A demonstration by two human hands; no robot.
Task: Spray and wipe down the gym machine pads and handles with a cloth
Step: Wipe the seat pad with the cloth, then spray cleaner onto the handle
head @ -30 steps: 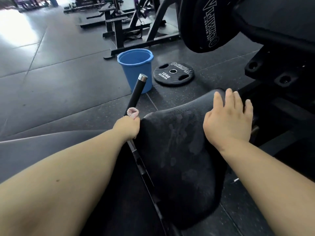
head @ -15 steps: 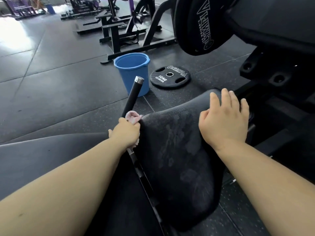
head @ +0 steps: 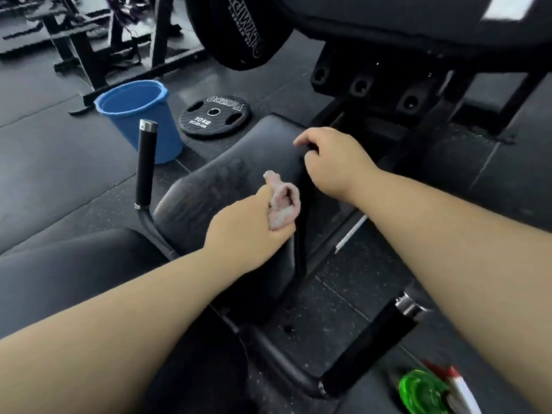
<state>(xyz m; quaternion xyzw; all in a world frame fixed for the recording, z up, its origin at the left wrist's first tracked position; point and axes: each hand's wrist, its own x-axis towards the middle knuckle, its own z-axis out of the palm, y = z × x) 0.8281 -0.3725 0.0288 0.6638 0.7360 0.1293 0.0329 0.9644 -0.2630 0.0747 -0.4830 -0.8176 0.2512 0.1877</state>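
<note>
- The left hand (head: 248, 231) is clutching a bunched pink cloth (head: 283, 204) over the seat pad (head: 221, 189).
- The right hand (head: 331, 162) is curling its fingers round that pad's far edge.

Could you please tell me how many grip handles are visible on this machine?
2. The left handle stands upright beside the seat pad, by the blue bucket; the right handle angles out at lower right. More may lie outside the view.

The floor (head: 65, 180) is covered with dark speckled rubber tiles. A blue bucket (head: 140, 121) is set on it, just beside a flat black 10 kg weight plate (head: 214, 117). Black equipment frames (head: 86, 52) are seen farther back.
</note>
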